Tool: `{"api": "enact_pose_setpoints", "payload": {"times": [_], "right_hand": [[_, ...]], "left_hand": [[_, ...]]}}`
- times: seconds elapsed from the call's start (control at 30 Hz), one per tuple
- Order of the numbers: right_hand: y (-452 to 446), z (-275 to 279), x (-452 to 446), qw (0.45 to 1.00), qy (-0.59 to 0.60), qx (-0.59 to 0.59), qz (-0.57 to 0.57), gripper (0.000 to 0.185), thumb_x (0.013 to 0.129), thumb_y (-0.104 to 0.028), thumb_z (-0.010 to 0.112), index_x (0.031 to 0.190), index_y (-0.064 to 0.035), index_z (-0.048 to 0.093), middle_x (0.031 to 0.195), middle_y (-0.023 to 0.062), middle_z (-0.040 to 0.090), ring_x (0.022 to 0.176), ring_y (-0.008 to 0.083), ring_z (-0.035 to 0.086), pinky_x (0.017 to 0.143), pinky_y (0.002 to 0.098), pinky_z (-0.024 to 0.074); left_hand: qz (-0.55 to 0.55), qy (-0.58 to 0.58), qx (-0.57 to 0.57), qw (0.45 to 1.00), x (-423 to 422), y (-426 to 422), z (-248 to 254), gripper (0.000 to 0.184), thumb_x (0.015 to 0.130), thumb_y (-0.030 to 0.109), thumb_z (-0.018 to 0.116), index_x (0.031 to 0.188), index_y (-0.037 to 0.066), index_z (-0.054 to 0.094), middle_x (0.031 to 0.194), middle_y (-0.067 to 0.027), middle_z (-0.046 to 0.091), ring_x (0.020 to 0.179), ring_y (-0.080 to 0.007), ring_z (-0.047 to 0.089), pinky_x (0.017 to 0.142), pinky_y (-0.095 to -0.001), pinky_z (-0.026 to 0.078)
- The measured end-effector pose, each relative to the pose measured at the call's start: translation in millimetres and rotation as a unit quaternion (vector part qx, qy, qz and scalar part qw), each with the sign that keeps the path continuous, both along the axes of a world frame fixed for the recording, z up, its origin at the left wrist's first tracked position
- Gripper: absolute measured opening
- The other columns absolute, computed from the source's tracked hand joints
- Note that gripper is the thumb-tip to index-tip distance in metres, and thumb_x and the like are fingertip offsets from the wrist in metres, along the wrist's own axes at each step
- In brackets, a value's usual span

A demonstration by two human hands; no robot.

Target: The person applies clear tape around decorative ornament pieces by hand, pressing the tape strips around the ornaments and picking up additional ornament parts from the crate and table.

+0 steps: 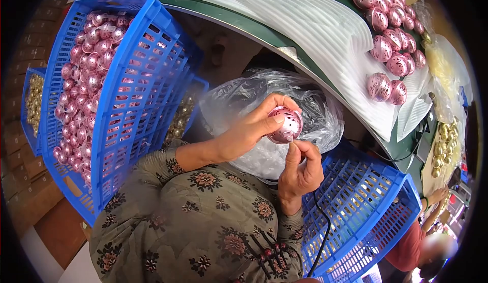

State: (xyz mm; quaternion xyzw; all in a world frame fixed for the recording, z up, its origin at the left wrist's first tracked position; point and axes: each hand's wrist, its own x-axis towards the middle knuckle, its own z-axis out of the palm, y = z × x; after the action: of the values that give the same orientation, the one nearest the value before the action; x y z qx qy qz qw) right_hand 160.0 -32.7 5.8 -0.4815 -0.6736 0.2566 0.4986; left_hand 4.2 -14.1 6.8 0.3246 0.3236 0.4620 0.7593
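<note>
My left hand (252,129) is closed around a shiny pink ball ornament (287,126) with dark markings, thumb on its near face and fingers over the top. Below it, my right hand (301,174) has thumb and forefinger pinched together at the ball's lower edge. Whatever lies between those fingertips is too small to make out. Beneath both hands, a clear plastic bag (325,115) spreads across my lap.
At left stands a blue crate (118,130) heaped with pink balls; another blue crate (394,194) stands at right, with a black cable (327,227) nearby. White foam sheeting (325,24) and pink balls (396,39) lie on the table. A red-sleeved person (406,250) works beyond.
</note>
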Motion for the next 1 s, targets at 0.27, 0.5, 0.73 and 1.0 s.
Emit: {"api": "enact_pose_setpoints", "payload": {"times": [0.27,0.5,0.73,1.0], "right_hand": [[3.1,1.2,-0.4,1.000,-0.003,-0.001,0.008,0.013,0.078,0.002,0.071,0.088,-0.0005,0.063,0.074,0.0069,0.062,0.054,0.0115,0.051,0.046,0.0229,0.0405],[-0.2,5.9,-4.5,0.979,0.103,-0.172,0.020,0.030,0.077,-0.001,0.074,0.102,-0.0019,0.057,0.074,0.0030,0.064,0.061,0.0050,0.056,0.050,0.0168,0.0371],[-0.3,4.4,-8.2,0.967,0.123,-0.225,0.009,0.038,0.077,-0.001,0.074,0.107,-0.0030,0.051,0.076,0.0028,0.066,0.065,0.0022,0.058,0.050,0.0147,0.0342],[-2.5,23.2,-3.6,0.893,0.247,-0.360,0.105,0.028,0.077,0.005,0.071,0.100,0.0008,0.055,0.086,0.0074,0.066,0.070,0.0067,0.060,0.057,0.0180,0.0433]], "left_hand": [[0.014,0.075,0.082,0.994,5.8,-2.8,2.2,0.037,0.098,0.029,0.042,0.127,0.005,0.037,0.132,-0.0120,0.040,0.116,-0.0152,0.044,0.096,-0.0313,0.040],[0.058,0.130,0.083,0.986,3.1,6.4,-3.7,0.033,0.098,0.026,0.036,0.117,0.002,0.048,0.130,-0.0156,0.046,0.114,-0.0176,0.048,0.097,-0.0332,0.040],[0.049,0.094,0.137,0.985,-8.5,10.7,-4.1,0.031,0.098,0.027,0.043,0.113,0.002,0.054,0.136,-0.0176,0.044,0.115,-0.0192,0.051,0.097,-0.0334,0.041],[0.118,0.103,0.153,0.976,-12.5,15.4,-1.8,0.012,0.090,0.013,0.060,0.094,0.002,0.064,0.135,-0.0190,0.045,0.115,-0.0201,0.051,0.094,-0.0314,0.043]]}}
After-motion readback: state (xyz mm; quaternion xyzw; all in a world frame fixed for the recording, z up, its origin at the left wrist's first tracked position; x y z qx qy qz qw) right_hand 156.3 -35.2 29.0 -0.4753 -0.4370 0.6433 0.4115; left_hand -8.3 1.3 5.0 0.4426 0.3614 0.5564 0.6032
